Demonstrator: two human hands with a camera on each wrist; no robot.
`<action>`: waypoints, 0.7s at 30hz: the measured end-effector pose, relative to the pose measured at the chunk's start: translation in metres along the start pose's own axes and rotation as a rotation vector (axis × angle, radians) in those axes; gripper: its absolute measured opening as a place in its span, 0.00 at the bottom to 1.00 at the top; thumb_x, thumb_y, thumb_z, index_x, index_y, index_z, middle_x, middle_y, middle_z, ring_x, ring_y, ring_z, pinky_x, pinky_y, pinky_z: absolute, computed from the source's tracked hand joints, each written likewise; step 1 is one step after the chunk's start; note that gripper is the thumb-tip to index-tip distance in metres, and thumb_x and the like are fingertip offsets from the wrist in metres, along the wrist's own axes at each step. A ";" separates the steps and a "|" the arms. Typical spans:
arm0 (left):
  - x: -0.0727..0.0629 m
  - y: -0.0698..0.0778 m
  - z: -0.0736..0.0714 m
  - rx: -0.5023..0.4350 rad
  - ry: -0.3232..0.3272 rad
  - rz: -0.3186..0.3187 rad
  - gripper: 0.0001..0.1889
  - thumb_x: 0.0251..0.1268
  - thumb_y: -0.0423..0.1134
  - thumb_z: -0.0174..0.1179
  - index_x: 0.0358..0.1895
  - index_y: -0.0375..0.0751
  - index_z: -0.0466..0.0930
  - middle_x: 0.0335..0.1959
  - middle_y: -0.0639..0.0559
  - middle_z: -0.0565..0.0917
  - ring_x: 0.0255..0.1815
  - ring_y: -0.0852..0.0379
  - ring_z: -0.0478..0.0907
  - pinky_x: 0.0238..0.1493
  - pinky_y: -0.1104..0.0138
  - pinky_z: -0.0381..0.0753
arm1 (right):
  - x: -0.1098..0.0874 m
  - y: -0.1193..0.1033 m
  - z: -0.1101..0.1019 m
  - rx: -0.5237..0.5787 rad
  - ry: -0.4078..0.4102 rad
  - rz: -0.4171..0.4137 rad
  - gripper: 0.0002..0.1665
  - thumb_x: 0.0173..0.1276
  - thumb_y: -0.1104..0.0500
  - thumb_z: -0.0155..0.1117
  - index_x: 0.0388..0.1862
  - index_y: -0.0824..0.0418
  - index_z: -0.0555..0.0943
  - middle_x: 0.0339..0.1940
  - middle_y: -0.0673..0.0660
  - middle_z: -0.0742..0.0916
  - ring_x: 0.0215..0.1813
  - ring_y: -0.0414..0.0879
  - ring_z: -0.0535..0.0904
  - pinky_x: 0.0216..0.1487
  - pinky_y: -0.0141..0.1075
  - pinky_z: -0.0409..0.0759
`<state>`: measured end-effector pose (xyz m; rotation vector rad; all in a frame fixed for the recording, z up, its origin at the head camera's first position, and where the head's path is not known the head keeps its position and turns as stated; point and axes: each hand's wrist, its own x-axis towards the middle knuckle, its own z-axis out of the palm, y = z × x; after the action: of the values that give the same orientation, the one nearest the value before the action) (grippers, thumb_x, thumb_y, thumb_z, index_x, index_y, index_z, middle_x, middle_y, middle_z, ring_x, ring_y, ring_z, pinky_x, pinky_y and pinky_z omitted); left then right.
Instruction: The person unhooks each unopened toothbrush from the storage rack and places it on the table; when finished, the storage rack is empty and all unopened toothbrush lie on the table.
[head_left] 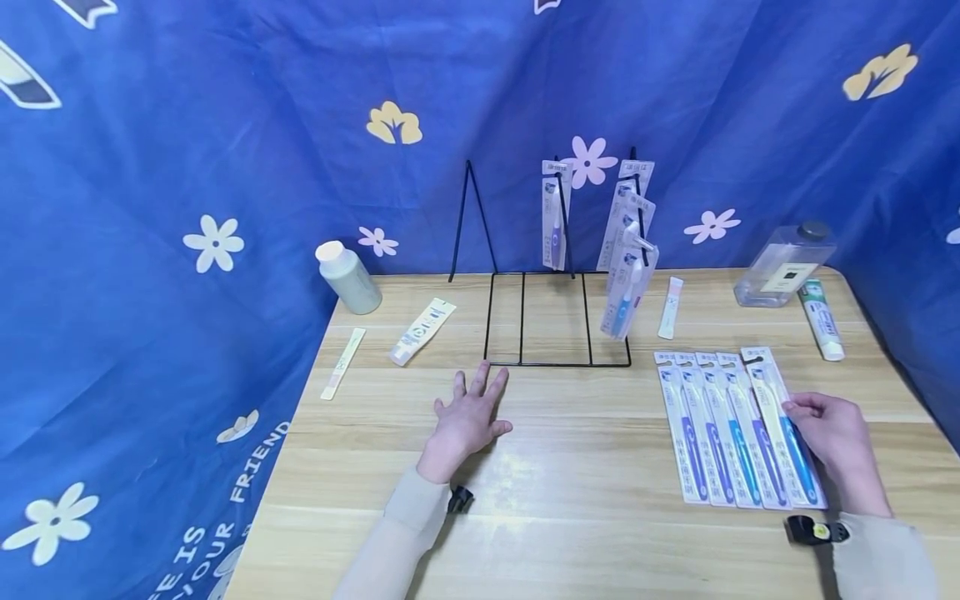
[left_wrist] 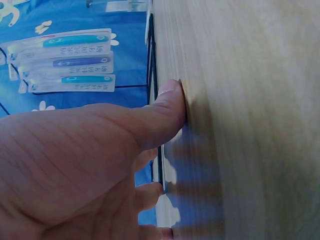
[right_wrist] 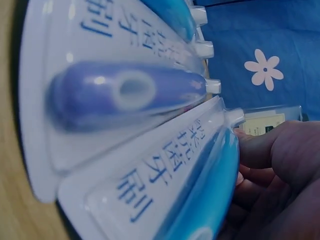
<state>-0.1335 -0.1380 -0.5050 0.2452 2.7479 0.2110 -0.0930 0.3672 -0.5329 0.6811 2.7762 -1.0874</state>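
Observation:
My right hand (head_left: 832, 429) pinches the right edge of a packaged toothbrush (head_left: 767, 396) with a blue handle. That pack is the rightmost in a row and slants a little against its neighbours. To its left lie several more packaged toothbrushes (head_left: 692, 433), with purple or teal handles. In the right wrist view, thumb and fingers meet at the edge of the blue toothbrush's pack (right_wrist: 150, 175). Fingers spread, my left hand (head_left: 467, 421) rests on the table by the front left corner of a black wire rack (head_left: 557, 364). Packaged toothbrushes (head_left: 628, 292) hang from the rack's right hooks.
At the back left stand a bottle with a white cap (head_left: 350, 279), a tube (head_left: 422, 332) and a slim sachet (head_left: 343, 364). Right of the rack are another sachet (head_left: 671, 308), a clear bottle (head_left: 783, 267) and a toothpaste tube (head_left: 821, 321). Blue cloth (head_left: 300, 125) hangs behind.

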 end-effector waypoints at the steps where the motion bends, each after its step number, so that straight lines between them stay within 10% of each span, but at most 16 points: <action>1: 0.000 0.000 0.000 -0.002 0.001 0.000 0.49 0.63 0.63 0.63 0.83 0.64 0.44 0.86 0.52 0.42 0.83 0.29 0.44 0.66 0.24 0.62 | 0.001 0.000 0.001 -0.005 -0.008 0.010 0.24 0.77 0.58 0.53 0.60 0.76 0.78 0.40 0.65 0.87 0.30 0.36 0.75 0.26 0.28 0.73; 21: 0.000 0.000 -0.001 -0.001 0.001 0.000 0.50 0.63 0.63 0.64 0.83 0.65 0.44 0.86 0.53 0.43 0.83 0.29 0.44 0.66 0.24 0.61 | 0.002 -0.003 -0.007 -0.195 -0.001 -0.105 0.19 0.73 0.57 0.61 0.47 0.75 0.83 0.37 0.70 0.87 0.37 0.59 0.79 0.34 0.41 0.66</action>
<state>-0.1334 -0.1380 -0.5040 0.2449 2.7483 0.2126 -0.0954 0.3708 -0.5263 0.5176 2.8951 -0.8159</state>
